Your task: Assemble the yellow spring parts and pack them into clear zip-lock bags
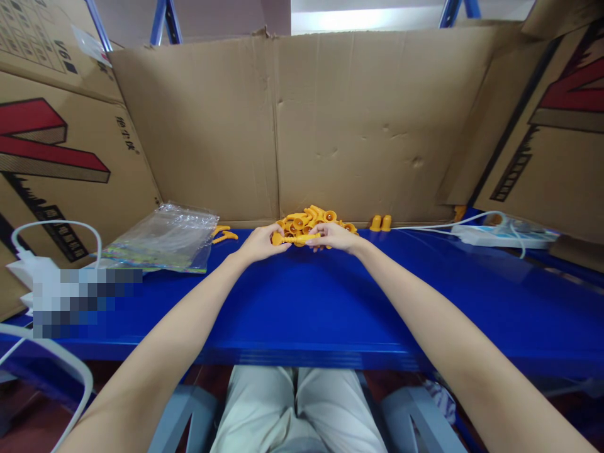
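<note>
In front of the yellow pile (311, 215), a yellow piece (297, 240) is held crosswise in the curled left hand (259, 244) and pinched by the right hand (337, 236); right of the pile, two cups (380, 223) are seen.

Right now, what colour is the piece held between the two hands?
The held piece is yellow-orange, showing best in the head view.

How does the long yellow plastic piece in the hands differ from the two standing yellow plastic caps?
The long yellow plastic piece is held level by the left hand and right hand; the two yellow plastic caps stand untouched. The piece is slender and ribbed; the caps are stubby. Both are yellow.
</note>
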Demonstrator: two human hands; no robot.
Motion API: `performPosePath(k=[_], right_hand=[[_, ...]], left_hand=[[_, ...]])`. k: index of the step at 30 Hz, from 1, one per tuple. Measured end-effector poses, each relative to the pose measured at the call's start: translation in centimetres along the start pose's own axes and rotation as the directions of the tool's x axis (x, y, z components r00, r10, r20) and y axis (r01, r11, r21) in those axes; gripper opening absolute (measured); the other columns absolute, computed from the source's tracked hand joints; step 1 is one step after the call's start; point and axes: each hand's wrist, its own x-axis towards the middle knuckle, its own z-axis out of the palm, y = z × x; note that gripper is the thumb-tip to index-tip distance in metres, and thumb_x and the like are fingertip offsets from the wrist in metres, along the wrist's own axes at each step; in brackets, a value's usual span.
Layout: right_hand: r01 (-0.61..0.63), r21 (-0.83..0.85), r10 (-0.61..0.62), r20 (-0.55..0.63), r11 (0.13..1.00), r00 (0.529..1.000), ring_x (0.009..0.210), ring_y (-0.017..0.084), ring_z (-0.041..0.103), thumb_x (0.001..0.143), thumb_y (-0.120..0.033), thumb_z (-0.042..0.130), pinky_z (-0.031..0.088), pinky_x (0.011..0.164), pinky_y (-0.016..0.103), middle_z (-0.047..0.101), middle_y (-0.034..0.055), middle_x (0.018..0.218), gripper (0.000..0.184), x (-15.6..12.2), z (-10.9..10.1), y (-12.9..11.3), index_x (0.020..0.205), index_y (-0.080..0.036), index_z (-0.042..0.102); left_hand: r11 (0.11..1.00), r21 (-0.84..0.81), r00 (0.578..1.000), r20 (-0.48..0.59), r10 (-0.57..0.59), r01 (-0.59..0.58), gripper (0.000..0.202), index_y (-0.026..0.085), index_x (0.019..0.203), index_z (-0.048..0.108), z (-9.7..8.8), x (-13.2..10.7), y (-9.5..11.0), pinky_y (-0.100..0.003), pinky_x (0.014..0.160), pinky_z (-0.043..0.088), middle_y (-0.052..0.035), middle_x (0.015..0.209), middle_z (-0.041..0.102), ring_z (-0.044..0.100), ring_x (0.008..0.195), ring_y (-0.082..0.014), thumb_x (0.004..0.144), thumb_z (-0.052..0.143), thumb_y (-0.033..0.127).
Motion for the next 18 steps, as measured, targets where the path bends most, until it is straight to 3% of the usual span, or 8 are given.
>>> performPosePath(k=[4, 18], right_hand=[[0.032, 0.046, -0.032, 0.01, 0.998, 0.999, 0.055, 0.01, 0.059, 0.063, -0.031, 0.075, 0.046, 0.054, 0.023, 0.065, 0.0038, 0.068, 0.026, 0.04, 0.15, 0.09, 0.07, -0.014, 0.056], [-0.031, 0.268, 0.023, 0.036, 0.963, 0.999, 0.051, 0.007, 0.052, 0.067, -0.024, 0.071, 0.041, 0.051, 0.02, 0.061, 0.0012, 0.059, 0.015, 0.07, 0.42, 0.69, 0.063, -0.014, 0.06]], left_hand=[[1.0, 0.002, 1.0, -0.007, 0.005, -0.005, 0.029, 0.018, 0.081, 0.055, -0.05, -0.05, 0.06, -0.021, 0.052, 0.027, 0.0064, 0.055, 0.044, 0.038, 0.05, -0.0088, 0.067, 0.062, 0.042], [0.997, 0.065, 0.998, -0.042, 0.036, -0.034, 0.03, 0.019, 0.085, 0.057, -0.03, -0.16, 0.11, -0.022, 0.052, 0.027, 0.0053, 0.055, 0.048, 0.04, 0.051, -0.0101, 0.069, 0.061, 0.044]])
